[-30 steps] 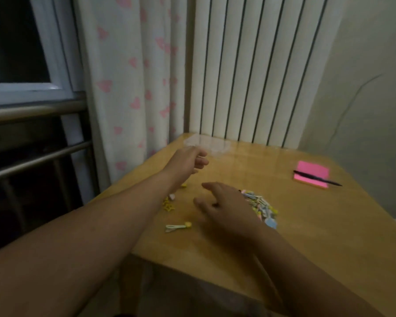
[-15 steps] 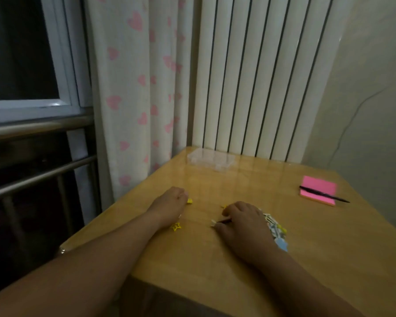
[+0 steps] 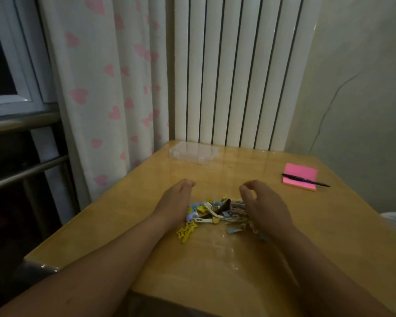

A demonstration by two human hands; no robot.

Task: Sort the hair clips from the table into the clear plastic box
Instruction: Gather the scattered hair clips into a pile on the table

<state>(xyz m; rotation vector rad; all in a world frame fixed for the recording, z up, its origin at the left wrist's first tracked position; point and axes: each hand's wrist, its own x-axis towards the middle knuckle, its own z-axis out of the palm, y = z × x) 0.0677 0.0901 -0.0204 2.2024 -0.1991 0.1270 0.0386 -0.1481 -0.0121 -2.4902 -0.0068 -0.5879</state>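
Well, the clear plastic box (image 3: 193, 151), a flat, glossy rectangular case, sits at the far edge of the table (image 3: 238, 271), at eleven o'clock from the pile and well apart from it; what it holds cannot be told. The hair clips (image 3: 215, 212), small plastic pieces in yellow, pale blue, cream and dark brown, lie heaped on the smooth wooden top between the hands. The left hand (image 3: 173, 202) is at nine o'clock with relaxed fingers, the right hand (image 3: 264, 207) at three o'clock with fingers loosely curved, neither gripping anything
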